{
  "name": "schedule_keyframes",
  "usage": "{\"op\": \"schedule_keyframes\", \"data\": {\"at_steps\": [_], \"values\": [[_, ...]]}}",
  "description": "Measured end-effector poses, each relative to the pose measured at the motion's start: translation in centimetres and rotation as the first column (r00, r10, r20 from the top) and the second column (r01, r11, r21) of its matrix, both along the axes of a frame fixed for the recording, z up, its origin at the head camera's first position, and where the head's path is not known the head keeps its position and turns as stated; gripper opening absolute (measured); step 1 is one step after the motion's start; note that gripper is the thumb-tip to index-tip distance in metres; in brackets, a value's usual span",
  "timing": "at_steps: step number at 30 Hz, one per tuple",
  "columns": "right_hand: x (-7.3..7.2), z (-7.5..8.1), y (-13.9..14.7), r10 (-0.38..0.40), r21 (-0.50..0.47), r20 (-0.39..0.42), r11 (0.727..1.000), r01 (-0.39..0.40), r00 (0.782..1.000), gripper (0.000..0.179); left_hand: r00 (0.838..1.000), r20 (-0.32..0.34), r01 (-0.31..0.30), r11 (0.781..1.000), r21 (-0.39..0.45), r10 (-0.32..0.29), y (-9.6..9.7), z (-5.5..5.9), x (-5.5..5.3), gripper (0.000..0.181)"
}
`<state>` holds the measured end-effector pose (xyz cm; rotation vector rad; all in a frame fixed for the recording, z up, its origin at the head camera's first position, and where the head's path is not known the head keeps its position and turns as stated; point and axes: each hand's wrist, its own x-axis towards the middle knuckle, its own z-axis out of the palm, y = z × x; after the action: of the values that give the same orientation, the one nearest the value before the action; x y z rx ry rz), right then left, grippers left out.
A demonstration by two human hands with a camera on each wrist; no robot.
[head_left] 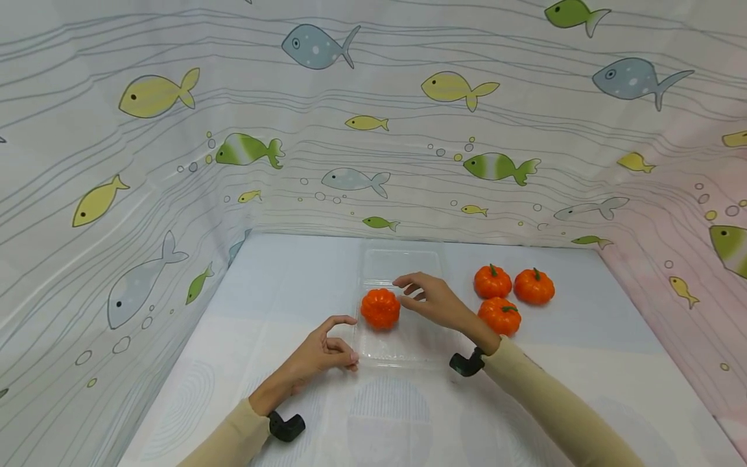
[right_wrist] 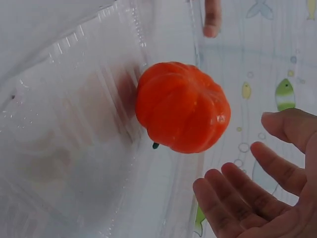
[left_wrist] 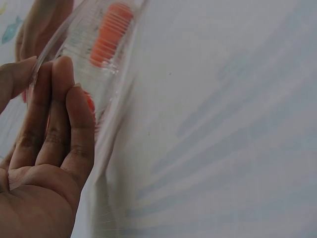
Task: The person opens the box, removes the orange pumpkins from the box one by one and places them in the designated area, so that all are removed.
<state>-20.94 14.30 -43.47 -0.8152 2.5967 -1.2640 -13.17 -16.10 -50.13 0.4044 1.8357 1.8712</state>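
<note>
An orange pumpkin (head_left: pixel 380 309), ribbed and glossy, sits stem down in a clear plastic container (head_left: pixel 388 353); its dark stem shows low on it in the right wrist view. My right hand (head_left: pixel 430 299) hovers just right of the pumpkin, fingers spread and apart from it, palm facing it in the right wrist view. By the container's left edge is my left hand (head_left: pixel 324 350), thumb and fingers bent in a loose C. In the left wrist view those fingers (left_wrist: pixel 62 94) come right up to the clear rim, with orange showing through the ribbed wall.
Three more orange pumpkins with green stems, one at the back left (head_left: pixel 493 281), one at the back right (head_left: pixel 534 287) and one in front (head_left: pixel 500 316), cluster right of the container. A fish-print curtain (head_left: pixel 408 149) encloses the white table (head_left: pixel 280 279) at the back and sides.
</note>
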Motion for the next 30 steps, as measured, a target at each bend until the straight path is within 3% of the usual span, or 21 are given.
{"op": "schedule_keyframes", "data": {"at_steps": [10, 20, 24, 30], "values": [[-0.8, -0.6, -1.9, 0.026, 0.133, 0.035, 0.991, -0.031, 0.999, 0.043, 1.0, 0.014, -0.014, 1.0, -0.02, 0.015, 0.2, 0.0, 0.1, 0.077], [-1.1, -0.9, -2.9, 0.015, 0.29, 0.103, 0.956, -0.044, 0.995, 0.057, 1.0, 0.008, -0.012, 1.0, -0.025, 0.012, 0.2, 0.1, 0.1, 0.076], [-1.0, -0.9, -2.8, 0.043, 0.268, 0.134, 0.96, -0.078, 0.99, 0.054, 1.0, 0.004, -0.011, 1.0, -0.026, 0.011, 0.2, 0.1, 0.0, 0.074], [-0.7, -1.0, -2.5, 0.179, 0.154, 0.205, 0.965, -0.213, 0.962, 0.053, 1.0, 0.001, -0.017, 1.0, -0.02, 0.017, 0.2, 0.0, 0.0, 0.071]]}}
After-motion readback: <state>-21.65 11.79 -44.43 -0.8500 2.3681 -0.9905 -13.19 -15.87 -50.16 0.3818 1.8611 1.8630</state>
